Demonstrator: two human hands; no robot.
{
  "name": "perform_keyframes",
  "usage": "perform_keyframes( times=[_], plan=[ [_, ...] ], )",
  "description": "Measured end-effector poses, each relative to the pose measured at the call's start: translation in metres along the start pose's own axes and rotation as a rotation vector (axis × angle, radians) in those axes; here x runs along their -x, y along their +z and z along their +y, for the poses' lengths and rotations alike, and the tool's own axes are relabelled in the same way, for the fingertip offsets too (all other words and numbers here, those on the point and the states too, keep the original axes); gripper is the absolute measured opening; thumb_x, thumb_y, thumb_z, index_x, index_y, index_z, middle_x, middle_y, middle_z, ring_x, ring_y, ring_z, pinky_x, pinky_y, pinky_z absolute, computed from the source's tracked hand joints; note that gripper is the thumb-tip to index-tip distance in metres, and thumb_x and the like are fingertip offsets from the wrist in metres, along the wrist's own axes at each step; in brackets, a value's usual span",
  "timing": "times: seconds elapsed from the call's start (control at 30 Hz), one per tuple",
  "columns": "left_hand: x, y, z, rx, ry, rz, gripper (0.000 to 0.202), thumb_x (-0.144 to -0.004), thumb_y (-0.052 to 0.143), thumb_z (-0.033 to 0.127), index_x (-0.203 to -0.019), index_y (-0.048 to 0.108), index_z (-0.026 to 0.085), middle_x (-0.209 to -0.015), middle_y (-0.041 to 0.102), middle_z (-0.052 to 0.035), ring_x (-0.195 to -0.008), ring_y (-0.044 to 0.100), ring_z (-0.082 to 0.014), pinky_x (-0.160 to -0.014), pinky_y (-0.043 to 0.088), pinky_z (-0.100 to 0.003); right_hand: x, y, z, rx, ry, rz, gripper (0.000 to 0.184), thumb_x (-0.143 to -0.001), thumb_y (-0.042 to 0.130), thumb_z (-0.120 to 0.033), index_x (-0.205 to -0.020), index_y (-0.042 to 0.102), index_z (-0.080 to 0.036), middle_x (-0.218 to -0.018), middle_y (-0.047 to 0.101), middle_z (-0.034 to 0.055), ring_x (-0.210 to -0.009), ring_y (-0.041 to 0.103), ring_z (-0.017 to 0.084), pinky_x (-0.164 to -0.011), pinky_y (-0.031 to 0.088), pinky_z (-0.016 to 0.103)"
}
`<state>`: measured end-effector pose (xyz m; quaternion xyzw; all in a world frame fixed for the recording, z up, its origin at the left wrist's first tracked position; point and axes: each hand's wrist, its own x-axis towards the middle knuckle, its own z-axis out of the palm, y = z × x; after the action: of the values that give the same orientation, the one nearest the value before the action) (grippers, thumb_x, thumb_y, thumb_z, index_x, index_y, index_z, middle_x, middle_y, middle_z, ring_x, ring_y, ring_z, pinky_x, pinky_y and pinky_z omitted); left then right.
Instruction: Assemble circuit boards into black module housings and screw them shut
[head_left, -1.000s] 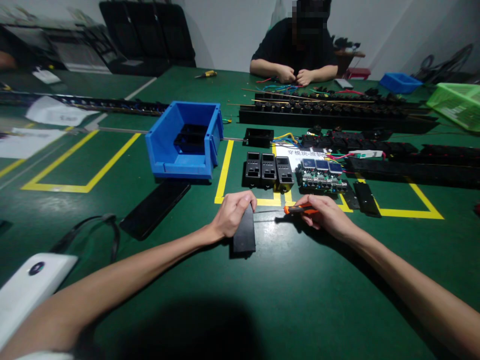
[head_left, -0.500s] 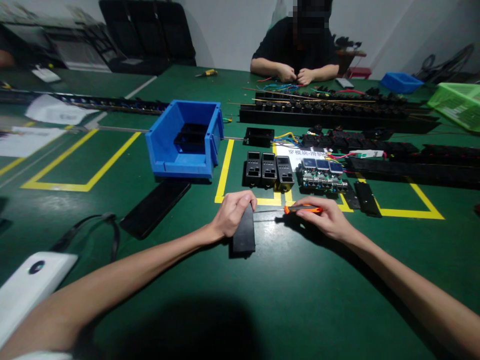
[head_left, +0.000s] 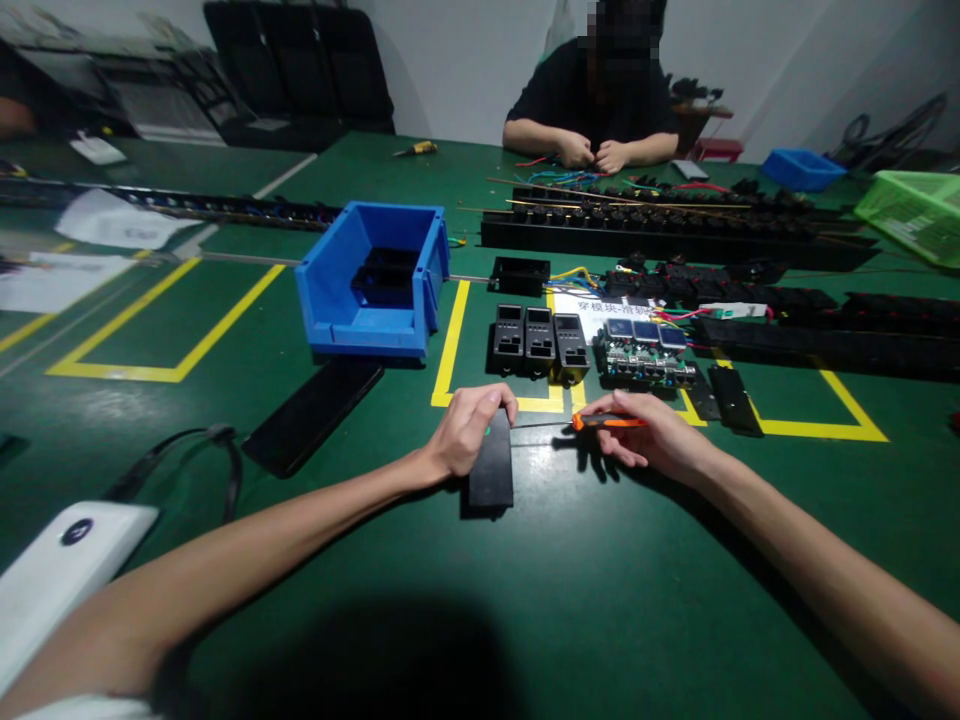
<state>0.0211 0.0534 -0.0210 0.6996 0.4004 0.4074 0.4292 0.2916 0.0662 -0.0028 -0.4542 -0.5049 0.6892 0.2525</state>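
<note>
Curling over a black case (head_left: 493,478), the left hand (head_left: 469,432) grips it, the right hand (head_left: 660,432) holding a screwdriver (head_left: 600,421) sideways.

Near tabletop (head_left: 637,610): open between forearms (head_left: 810,550).
Gap beside left hand (head_left: 466,432): crossed by screwdriver (head_left: 581,422).
Bin side: blue bin (head_left: 364,340), dark slab (head_left: 315,415) block.
Ahead: black housings (head_left: 539,342), circuit boards (head_left: 646,368).
Right: bare strip before yellow tape (head_left: 817,432).

Black box (head_left: 493,478) matt plastic, screwdriver shaft (head_left: 546,426) metal, handle (head_left: 589,421) plastic, blue bin (head_left: 364,341) smooth plastic, printed sheet (head_left: 566,304) paper, green tabletop (head_left: 600,590) faintly glossy.
</note>
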Motion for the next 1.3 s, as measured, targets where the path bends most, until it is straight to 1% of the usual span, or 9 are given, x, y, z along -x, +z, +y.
perform_keyframes(
  times=[0.17,0.3,0.5,0.7,0.8,0.9,1.0,1.1,1.3],
  plan=[
    [0.001,0.0,0.0,0.007,0.003,-0.003,0.047,-0.097,0.025,0.045,-0.075,0.056,0.016,-0.076,0.058,-0.0045,-0.074,0.054,-0.0183,-0.072,0.042,-0.031,0.002,-0.005,-0.002,0.26,0.015,-0.043,0.042,-0.088,0.059,-0.053,-0.077,0.067,-0.013,-0.044,0.044,-0.0055,-0.039,0.032,0.006,-0.04,0.019,0.021],
    [0.002,-0.001,0.0,0.012,0.003,-0.006,0.048,-0.097,0.025,0.046,-0.076,0.056,0.016,-0.076,0.058,-0.0044,-0.074,0.054,-0.0182,-0.071,0.042,-0.031,0.003,-0.01,-0.004,0.463,-0.115,-0.023,0.036,-0.087,0.062,-0.049,-0.088,0.073,-0.015,-0.056,0.053,-0.0025,-0.049,0.044,0.008,-0.046,0.029,0.022],
    [0.001,-0.001,0.0,0.008,0.001,-0.007,0.047,-0.097,0.026,0.045,-0.076,0.057,0.016,-0.076,0.058,-0.0047,-0.075,0.054,-0.0185,-0.072,0.041,-0.031,0.001,-0.017,0.004,0.712,-0.464,0.003,0.025,-0.089,0.064,-0.037,-0.104,0.075,-0.021,-0.103,0.074,0.0069,-0.092,0.067,0.021,-0.079,0.05,0.03],
    [0.001,-0.001,0.001,0.003,0.006,-0.01,0.048,-0.097,0.026,0.045,-0.075,0.056,0.016,-0.076,0.059,-0.005,-0.074,0.054,-0.0186,-0.072,0.041,-0.032,-0.002,-0.02,0.014,0.846,-0.774,0.032,0.027,-0.088,0.066,-0.025,-0.114,0.072,-0.021,-0.094,0.074,0.0082,-0.076,0.064,0.018,-0.068,0.048,0.03],
    [0.001,-0.001,0.001,-0.001,0.006,-0.013,0.048,-0.097,0.027,0.046,-0.075,0.057,0.016,-0.075,0.059,-0.0048,-0.073,0.054,-0.0182,-0.072,0.041,-0.031,-0.002,-0.018,0.013,0.775,-0.706,0.055,0.025,-0.086,0.069,-0.029,-0.109,0.074,-0.022,-0.094,0.073,0.0078,-0.079,0.064,0.019,-0.07,0.049,0.031],
    [0.001,-0.001,0.001,-0.007,0.014,-0.018,0.048,-0.098,0.027,0.045,-0.075,0.057,0.015,-0.075,0.059,-0.0044,-0.073,0.054,-0.0176,-0.072,0.041,-0.031,-0.001,-0.013,0.008,0.533,-0.461,0.075,0.027,-0.086,0.066,-0.041,-0.101,0.075,-0.021,-0.092,0.073,0.0086,-0.076,0.064,0.018,-0.062,0.048,0.029],
    [0.001,-0.001,0.0,-0.006,0.016,-0.016,0.048,-0.098,0.028,0.045,-0.075,0.057,0.015,-0.075,0.059,-0.0045,-0.073,0.054,-0.0175,-0.072,0.041,-0.031,0.0,-0.007,0.004,0.263,-0.181,0.08,0.045,-0.092,0.051,-0.055,-0.104,0.071,-0.016,-0.07,0.067,0.0055,-0.051,0.053,0.011,-0.043,0.034,0.022],
    [0.002,0.0,-0.001,-0.002,0.01,-0.018,0.048,-0.098,0.028,0.046,-0.075,0.057,0.015,-0.075,0.058,-0.0045,-0.072,0.053,-0.0174,-0.071,0.041,-0.031,0.001,0.0,0.0,0.291,-0.03,0.009,0.052,-0.091,0.049,-0.059,-0.095,0.071,-0.012,-0.052,0.054,-0.001,-0.042,0.041,0.008,-0.041,0.024,0.021],
    [0.001,0.0,-0.002,0.012,0.005,-0.022,0.048,-0.098,0.029,0.045,-0.074,0.057,0.015,-0.074,0.058,-0.0043,-0.072,0.053,-0.0171,-0.071,0.041,-0.031,0.005,0.009,0.0,0.675,-0.297,0.028,0.036,-0.087,0.063,-0.048,-0.084,0.076,-0.015,-0.075,0.072,0.0051,-0.065,0.062,0.015,-0.057,0.042,0.025]
  ],
)
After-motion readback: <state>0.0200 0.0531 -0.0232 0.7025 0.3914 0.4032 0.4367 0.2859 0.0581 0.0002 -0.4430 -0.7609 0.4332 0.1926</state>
